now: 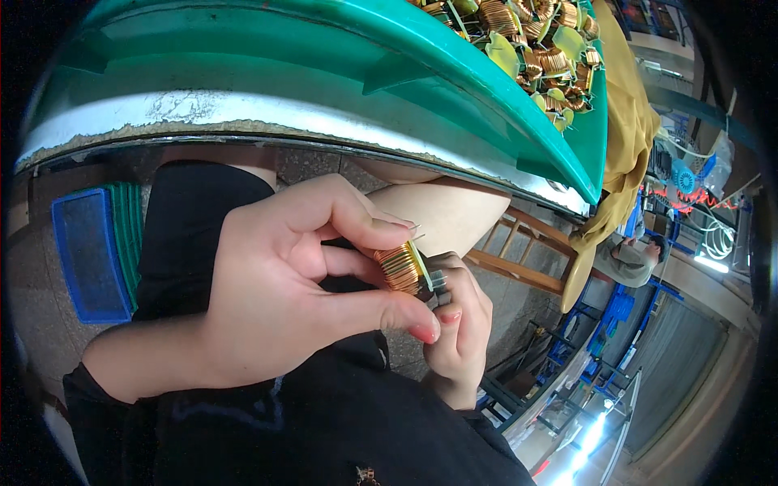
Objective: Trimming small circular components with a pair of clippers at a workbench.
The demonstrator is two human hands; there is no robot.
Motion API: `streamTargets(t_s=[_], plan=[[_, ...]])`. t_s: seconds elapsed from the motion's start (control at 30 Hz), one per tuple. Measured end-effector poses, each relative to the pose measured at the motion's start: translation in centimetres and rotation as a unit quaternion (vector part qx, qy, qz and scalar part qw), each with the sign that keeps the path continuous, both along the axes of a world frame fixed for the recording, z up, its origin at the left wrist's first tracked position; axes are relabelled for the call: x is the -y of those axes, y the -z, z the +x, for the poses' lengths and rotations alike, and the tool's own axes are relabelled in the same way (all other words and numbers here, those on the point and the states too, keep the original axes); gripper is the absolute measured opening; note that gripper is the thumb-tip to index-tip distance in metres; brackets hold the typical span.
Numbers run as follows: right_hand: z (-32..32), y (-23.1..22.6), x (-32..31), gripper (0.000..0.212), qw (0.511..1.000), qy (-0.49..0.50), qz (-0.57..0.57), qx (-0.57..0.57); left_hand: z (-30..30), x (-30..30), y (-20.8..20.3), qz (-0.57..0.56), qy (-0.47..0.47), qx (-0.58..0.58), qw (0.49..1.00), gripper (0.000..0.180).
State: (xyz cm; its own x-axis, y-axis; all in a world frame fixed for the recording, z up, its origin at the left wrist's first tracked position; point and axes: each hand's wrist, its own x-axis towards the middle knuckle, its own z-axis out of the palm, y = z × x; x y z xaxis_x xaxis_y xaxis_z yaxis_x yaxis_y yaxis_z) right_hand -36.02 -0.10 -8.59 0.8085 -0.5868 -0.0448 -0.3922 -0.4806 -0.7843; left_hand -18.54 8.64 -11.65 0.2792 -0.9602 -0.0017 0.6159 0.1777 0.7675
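Observation:
Above my lap, my left hand (284, 279) pinches a copper-wound coil (397, 267) between its thumb and fingers. The coil has a pale yellow-green plate along its right side, and thin wire leads stick out near its top. My right hand (462, 324) is closed just right of the coil, with its fingers curled round a small grey metallic piece (438, 282). That piece meets or nearly meets the coil's plate; whether they touch I cannot tell. Most of it is hidden by the fingers.
A green bin (486, 105) heaped with similar coils (551, 61) rests on the worn table edge (243, 113) ahead. Blue and green crates (93, 255) stand at left. A wooden stool (519, 275), yellow cloth (628, 105) and another person (628, 263) are at right.

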Motion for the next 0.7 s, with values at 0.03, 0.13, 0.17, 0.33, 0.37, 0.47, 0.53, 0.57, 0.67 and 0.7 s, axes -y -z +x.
streamTargets(t_s=[0.03, 0.13, 0.17, 0.33, 0.37, 0.47, 0.53, 0.57, 0.67, 0.7], plan=[[0.0, 0.0, 0.0, 0.032, 1.0, -0.002, 0.007, 0.006, 0.0, 0.0, 0.0, 0.005, 0.003, -0.003, 1.0, 0.055], [0.4, -0.2, -0.1, 0.032, 1.0, -0.003, -0.005, 0.011, -0.2, 0.0, 0.1, 0.005, 0.002, 0.0, 1.0, 0.055], [0.6, -0.3, -0.2, 0.032, 1.0, -0.003, -0.011, 0.014, -0.2, 0.0, 0.1, 0.005, 0.002, 0.001, 1.0, 0.055], [1.2, -0.8, -0.5, 0.031, 0.999, 0.001, -0.044, 0.008, -0.2, -0.1, 0.1, 0.009, 0.003, 0.014, 1.0, 0.053], [1.2, -0.8, -0.5, 0.032, 0.999, 0.002, -0.053, 0.006, -0.2, -0.1, 0.1, 0.011, 0.003, 0.018, 1.0, 0.053], [1.2, -0.8, -0.5, 0.032, 0.997, 0.003, -0.075, -0.011, -0.3, 0.0, 0.0, 0.025, 0.005, 0.005, 1.0, 0.051], [1.1, -0.7, -0.5, 0.032, 0.995, 0.003, -0.097, -0.027, -0.3, 0.1, 0.0, 0.04, 0.007, -0.007, 0.999, 0.049], [1.1, -0.8, -0.5, 0.032, 0.995, 0.002, -0.096, -0.027, -0.4, 0.0, 0.0, 0.04, 0.006, -0.007, 0.999, 0.049], [0.7, -0.8, -0.4, 0.033, 0.995, -0.001, -0.095, -0.039, -0.5, 0.1, 0.0, 0.039, 0.009, -0.005, 0.999, 0.048], [0.6, -0.7, -0.3, 0.033, 0.995, -0.002, -0.095, -0.043, -0.6, 0.1, 0.0, 0.039, 0.01, -0.004, 0.999, 0.047]])
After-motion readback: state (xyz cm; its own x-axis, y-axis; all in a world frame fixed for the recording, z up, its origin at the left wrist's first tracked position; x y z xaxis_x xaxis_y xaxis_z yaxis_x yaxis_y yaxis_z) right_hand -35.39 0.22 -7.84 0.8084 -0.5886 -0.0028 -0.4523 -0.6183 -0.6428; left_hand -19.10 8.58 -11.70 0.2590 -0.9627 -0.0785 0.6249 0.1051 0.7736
